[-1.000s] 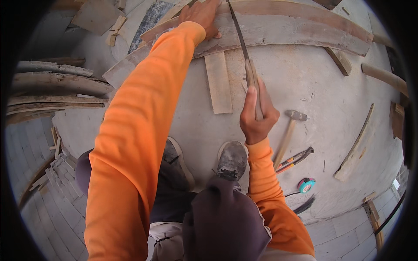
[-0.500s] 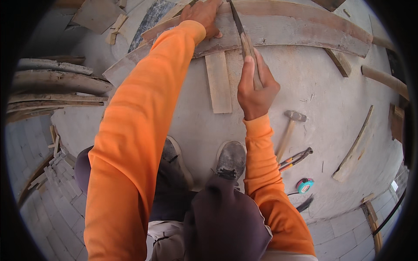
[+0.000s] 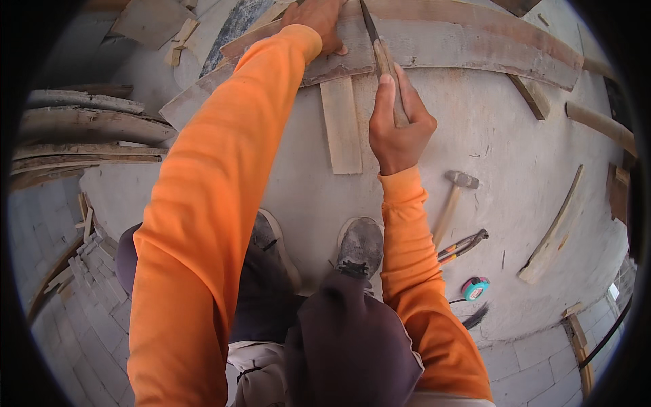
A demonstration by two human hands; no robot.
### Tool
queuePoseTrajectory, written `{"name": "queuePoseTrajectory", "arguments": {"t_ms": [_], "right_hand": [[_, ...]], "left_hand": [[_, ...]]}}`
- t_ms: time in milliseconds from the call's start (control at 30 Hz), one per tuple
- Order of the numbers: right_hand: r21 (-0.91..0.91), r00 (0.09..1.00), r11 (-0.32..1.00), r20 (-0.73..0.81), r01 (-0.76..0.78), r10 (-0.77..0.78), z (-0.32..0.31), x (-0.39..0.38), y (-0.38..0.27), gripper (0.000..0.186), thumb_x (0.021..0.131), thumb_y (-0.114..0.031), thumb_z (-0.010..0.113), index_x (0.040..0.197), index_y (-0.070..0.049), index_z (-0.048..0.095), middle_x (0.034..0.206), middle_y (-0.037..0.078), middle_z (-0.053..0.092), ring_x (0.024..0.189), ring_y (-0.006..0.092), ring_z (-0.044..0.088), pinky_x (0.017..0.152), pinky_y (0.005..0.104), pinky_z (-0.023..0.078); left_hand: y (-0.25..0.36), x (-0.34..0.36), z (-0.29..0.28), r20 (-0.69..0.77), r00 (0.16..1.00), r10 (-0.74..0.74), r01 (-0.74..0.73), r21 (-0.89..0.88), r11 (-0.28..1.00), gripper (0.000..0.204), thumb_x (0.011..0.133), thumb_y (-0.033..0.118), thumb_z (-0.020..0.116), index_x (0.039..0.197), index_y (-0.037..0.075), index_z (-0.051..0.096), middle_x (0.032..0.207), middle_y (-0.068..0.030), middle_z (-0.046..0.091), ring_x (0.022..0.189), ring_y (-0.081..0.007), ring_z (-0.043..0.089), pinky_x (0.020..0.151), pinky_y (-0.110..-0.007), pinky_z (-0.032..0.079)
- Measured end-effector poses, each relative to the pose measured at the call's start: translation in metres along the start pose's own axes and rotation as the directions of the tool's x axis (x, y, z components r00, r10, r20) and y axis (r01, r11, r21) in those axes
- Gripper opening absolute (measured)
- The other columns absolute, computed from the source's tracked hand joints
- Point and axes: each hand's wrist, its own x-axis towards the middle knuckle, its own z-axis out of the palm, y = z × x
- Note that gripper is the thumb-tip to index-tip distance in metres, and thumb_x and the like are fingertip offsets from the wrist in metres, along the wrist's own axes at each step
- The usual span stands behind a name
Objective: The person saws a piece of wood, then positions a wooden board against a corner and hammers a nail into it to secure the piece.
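A handsaw (image 3: 369, 26) with a worn wooden handle is in my right hand (image 3: 401, 125), the fingers wrapped round the handle and the thumb along it. Its dark blade shows nearly edge-on over a long wooden plank (image 3: 461, 46) and runs up to the upper edge of the view. My left hand (image 3: 319, 22) holds the plank just left of the blade, thumb resting on the wood; its fingertips are cut off by the view's edge. Under the plank, a short piece of wood (image 3: 341, 125) sticks out toward my feet.
On the concrete floor to the right lie a hammer (image 3: 461, 180), pincers (image 3: 462, 245), a teal tape measure (image 3: 475, 289), a dark brush (image 3: 476, 317) and a thin wood offcut (image 3: 553, 227). Stacked boards (image 3: 95, 125) stand at the left. Wood blocks (image 3: 536, 98) lie near the plank's right end.
My right hand and the saw have moved slightly up and away from me. My left hand stays on the plank, almost unmoved.
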Motion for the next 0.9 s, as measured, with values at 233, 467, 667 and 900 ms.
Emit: {"name": "queuePoseTrajectory", "arguments": {"t_ms": [233, 467, 667, 900], "right_hand": [[-0.214, 0.997, 0.977, 0.070, -0.006, 0.022, -0.103, -0.173, -0.009, 0.035, 0.097, -0.005, 0.060, 0.126, 0.013, 0.065, 0.108, 0.026, 0.075, 0.088, 0.0253, 0.078, 0.074, 0.0269, 0.058], [-0.030, 1.000, 0.999, 0.003, 0.028, -0.028, -0.016, -0.018, 0.002, 0.034, 0.096, -0.006, 0.066, 0.125, 0.011, 0.066, 0.102, 0.027, 0.076, 0.081, 0.0241, 0.078, 0.069, 0.0289, 0.058], [-0.220, 0.992, 0.974, 0.103, -0.043, 0.067, -0.093, -0.158, -0.017, 0.035, 0.097, -0.003, 0.059, 0.129, 0.011, 0.064, 0.110, 0.026, 0.075, 0.090, 0.0249, 0.077, 0.079, 0.0297, 0.058], [-0.066, 0.995, 0.993, 0.012, 0.097, -0.096, -0.010, -0.025, 0.005, 0.034, 0.095, -0.005, 0.066, 0.126, 0.009, 0.067, 0.101, 0.025, 0.076, 0.078, 0.0231, 0.078, 0.069, 0.0261, 0.057]], "left_hand": [[-0.025, 0.003, 0.007, -0.064, 0.998, 0.023, -0.025, -0.029, 0.999, 0.075, 0.065, 0.025, 0.093, 0.126, 0.008, 0.053, 0.122, -0.0183, 0.068, 0.120, -0.0391, 0.062, 0.101, -0.051, 0.048], [0.001, 0.004, -0.006, 0.036, 0.999, 0.030, -0.027, -0.082, 0.996, 0.076, 0.065, 0.023, 0.092, 0.129, 0.005, 0.053, 0.117, -0.0215, 0.069, 0.117, -0.0407, 0.064, 0.097, -0.051, 0.051], [-0.018, 0.000, -0.011, 0.034, 0.999, -0.025, 0.027, -0.063, 0.998, 0.075, 0.064, 0.024, 0.092, 0.126, 0.004, 0.054, 0.115, -0.0223, 0.070, 0.115, -0.0413, 0.065, 0.096, -0.052, 0.051], [-0.005, 0.005, 0.003, -0.043, 0.999, 0.030, -0.029, 0.004, 1.000, 0.072, 0.066, 0.021, 0.090, 0.126, 0.006, 0.053, 0.115, -0.0214, 0.069, 0.114, -0.0424, 0.064, 0.097, -0.052, 0.051]]}}
